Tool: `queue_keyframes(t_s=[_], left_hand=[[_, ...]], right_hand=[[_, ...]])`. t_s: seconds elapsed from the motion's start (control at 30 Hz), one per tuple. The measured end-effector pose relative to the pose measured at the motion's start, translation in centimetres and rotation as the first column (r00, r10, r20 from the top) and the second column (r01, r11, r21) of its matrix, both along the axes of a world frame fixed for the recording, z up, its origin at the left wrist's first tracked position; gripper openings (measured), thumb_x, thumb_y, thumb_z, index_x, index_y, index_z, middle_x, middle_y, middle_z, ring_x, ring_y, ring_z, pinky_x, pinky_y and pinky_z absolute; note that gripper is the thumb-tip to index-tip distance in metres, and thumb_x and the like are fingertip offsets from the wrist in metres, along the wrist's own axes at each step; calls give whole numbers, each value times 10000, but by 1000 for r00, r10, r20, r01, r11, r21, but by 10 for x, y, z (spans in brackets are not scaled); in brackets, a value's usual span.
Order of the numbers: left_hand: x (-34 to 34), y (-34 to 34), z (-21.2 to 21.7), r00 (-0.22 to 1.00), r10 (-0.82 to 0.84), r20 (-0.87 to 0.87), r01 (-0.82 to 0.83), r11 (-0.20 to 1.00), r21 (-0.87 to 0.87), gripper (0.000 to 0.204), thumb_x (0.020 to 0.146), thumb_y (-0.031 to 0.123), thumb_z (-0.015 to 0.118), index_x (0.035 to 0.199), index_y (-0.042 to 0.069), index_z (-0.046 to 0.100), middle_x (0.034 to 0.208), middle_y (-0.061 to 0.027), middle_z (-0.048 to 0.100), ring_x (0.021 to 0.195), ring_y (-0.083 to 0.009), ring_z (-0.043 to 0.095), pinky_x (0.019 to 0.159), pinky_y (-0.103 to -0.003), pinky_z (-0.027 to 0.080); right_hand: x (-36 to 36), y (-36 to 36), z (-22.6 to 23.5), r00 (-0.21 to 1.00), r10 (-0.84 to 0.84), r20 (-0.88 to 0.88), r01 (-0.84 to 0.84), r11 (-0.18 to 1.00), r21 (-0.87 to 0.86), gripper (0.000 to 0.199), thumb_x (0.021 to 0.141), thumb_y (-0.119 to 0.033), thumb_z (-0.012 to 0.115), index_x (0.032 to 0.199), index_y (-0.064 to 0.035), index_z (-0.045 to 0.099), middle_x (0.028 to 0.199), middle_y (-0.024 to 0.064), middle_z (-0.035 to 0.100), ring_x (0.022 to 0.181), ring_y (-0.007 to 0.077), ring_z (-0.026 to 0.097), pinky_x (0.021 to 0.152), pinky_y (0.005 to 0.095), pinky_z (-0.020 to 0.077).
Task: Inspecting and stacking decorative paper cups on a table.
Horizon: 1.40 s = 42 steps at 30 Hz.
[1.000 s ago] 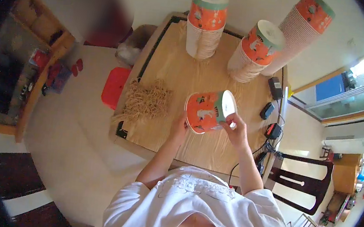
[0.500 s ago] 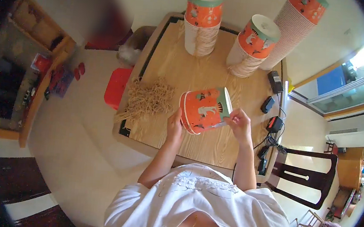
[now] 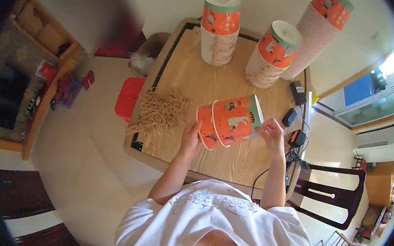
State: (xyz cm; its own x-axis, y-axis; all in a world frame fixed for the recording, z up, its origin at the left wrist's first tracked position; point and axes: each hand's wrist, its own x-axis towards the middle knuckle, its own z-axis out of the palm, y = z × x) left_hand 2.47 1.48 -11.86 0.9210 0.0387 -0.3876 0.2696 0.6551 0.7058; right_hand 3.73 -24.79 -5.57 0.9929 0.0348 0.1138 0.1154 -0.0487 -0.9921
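Observation:
Two orange paper buckets lie nested on their sides above the table, rims toward the left. The right paper bucket (image 3: 237, 119), with a green band and animal print, covers part of the left paper bucket (image 3: 205, 128). A wide orange strip of the left one shows between the two white rims. My left hand (image 3: 191, 136) is closed on the left bucket near its rim, its fingers partly hidden. At the green base end, my right hand (image 3: 271, 131) pinches the edge of the right bucket.
A tangled heap of tan twine (image 3: 163, 112) lies at the table's left. Bucket stacks (image 3: 218, 43), (image 3: 270, 59) and a taller stack (image 3: 319, 33) stand at the back. Chargers with cables (image 3: 297, 138) line the right edge. A dark chair (image 3: 331, 193) and red stool (image 3: 129, 99) flank the table.
The right bucket has slid rightward with my right hand, widening the gap between the two rims. My left hand has stayed nearly in place on the left bucket.

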Motion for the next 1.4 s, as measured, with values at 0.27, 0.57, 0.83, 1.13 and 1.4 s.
queue_keyframes(t_s=[0.27, 0.57, 0.83, 1.13, 1.4], left_hand=[[25, 0, 17, 968, 241, 65, -208, 924, -320, 253, 918, 249, 487, 1005, 15, 525, 1006, -71, 599, 935, -156, 576, 815, -308, 468], [17, 18, 50, 962, -106, 250, 50, 974, 220, 351, 845, 187, 600, 1144, 23, 517, 1065, -59, 598, 921, -122, 581, 785, -276, 469], [8, 54, 50, 961, -70, 266, 53, 996, 72, 428, 836, 151, 599, 1218, 27, 452, 1157, -62, 551, 1030, -176, 546, 858, -335, 463], [32, 59, 69, 973, 147, 180, -57, 902, -429, 431, 871, 230, 541, 1253, 77, 414, 1233, -56, 500, 1106, -199, 493, 908, -376, 425], [47, 11, 75, 943, 285, 172, -168, 854, -492, 453, 844, 160, 578, 1254, 83, 402, 1244, -48, 490, 1131, -179, 468, 944, -360, 392]], right_hand=[[13, 16, 4, 988, -101, 120, 111, 990, -82, 186, 734, 23, 664, 790, -52, 504, 751, -24, 503, 733, 81, 454, 696, 230, 382], [35, 6, 26, 961, 213, 175, -197, 975, -106, 118, 777, 11, 618, 824, -53, 530, 832, -22, 539, 766, 70, 502, 706, 223, 399], [51, -20, -12, 999, -50, -12, 51, 945, 323, 136, 771, -12, 623, 822, -71, 511, 773, -31, 528, 723, 58, 481, 669, 202, 376], [21, 9, -65, 978, 71, 194, 104, 643, -759, 158, 683, -65, 650, 803, -60, 548, 809, 100, 559, 805, 297, 528, 715, 401, 427], [2, 117, -40, 986, 87, -144, -81, 996, 49, 332, 744, 11, 598, 1069, -33, 546, 965, 69, 582, 932, 195, 542, 773, 310, 452]])
